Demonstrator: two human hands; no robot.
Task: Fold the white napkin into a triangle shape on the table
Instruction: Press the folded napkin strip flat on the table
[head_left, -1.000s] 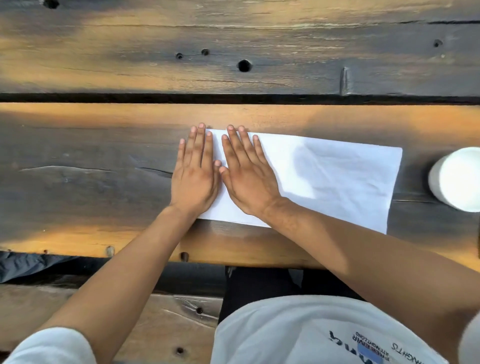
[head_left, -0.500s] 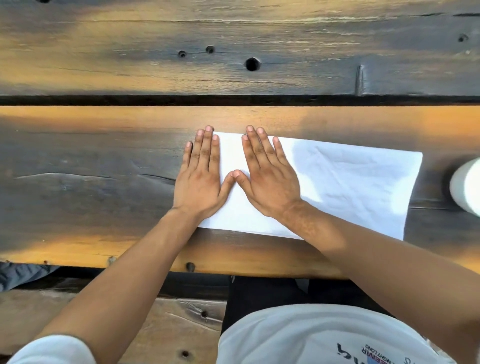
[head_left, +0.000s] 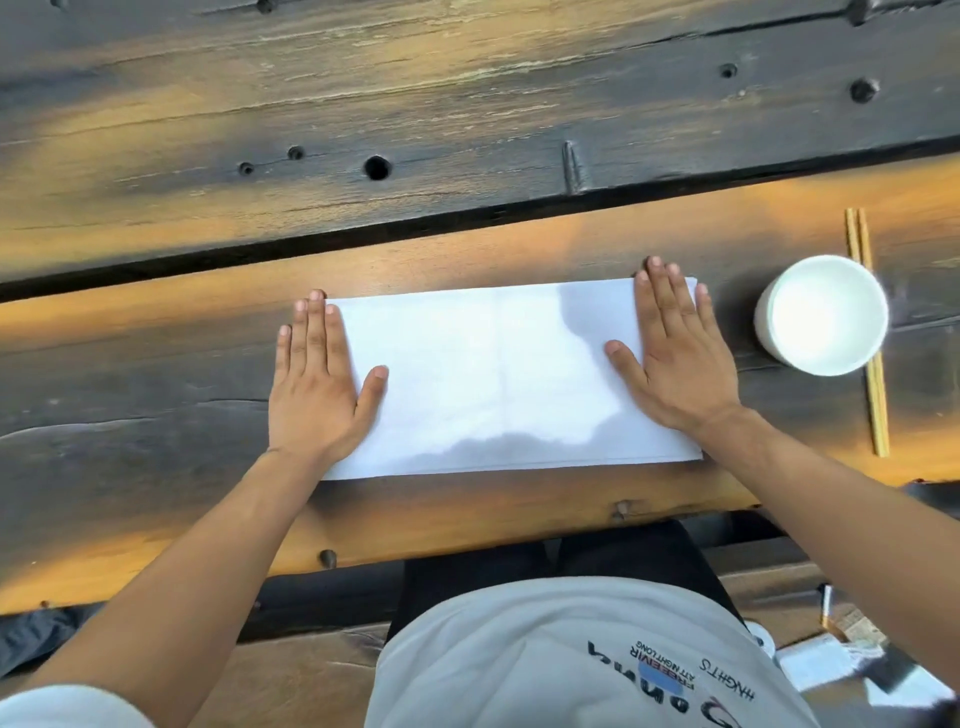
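Note:
The white napkin (head_left: 498, 379) lies flat on the wooden table (head_left: 156, 364) as a wide rectangle, with a faint vertical crease down its middle. My left hand (head_left: 317, 384) rests palm down on the napkin's left edge, fingers straight and half on the wood. My right hand (head_left: 670, 353) presses flat on the napkin's right end, its fingertips at the far right corner. Neither hand grips anything.
A white cup (head_left: 823, 322) stands just right of the napkin, beside my right hand. A pair of wooden chopsticks (head_left: 867, 332) lies lengthwise behind and under the cup's right side. A dark gap (head_left: 467, 218) runs between the table planks beyond the napkin. The table's front edge is close to my body.
My right hand has slid from beside my left hand across the napkin to its right end. The napkin now lies smoother, and the view shifted so the cup and chopsticks show.

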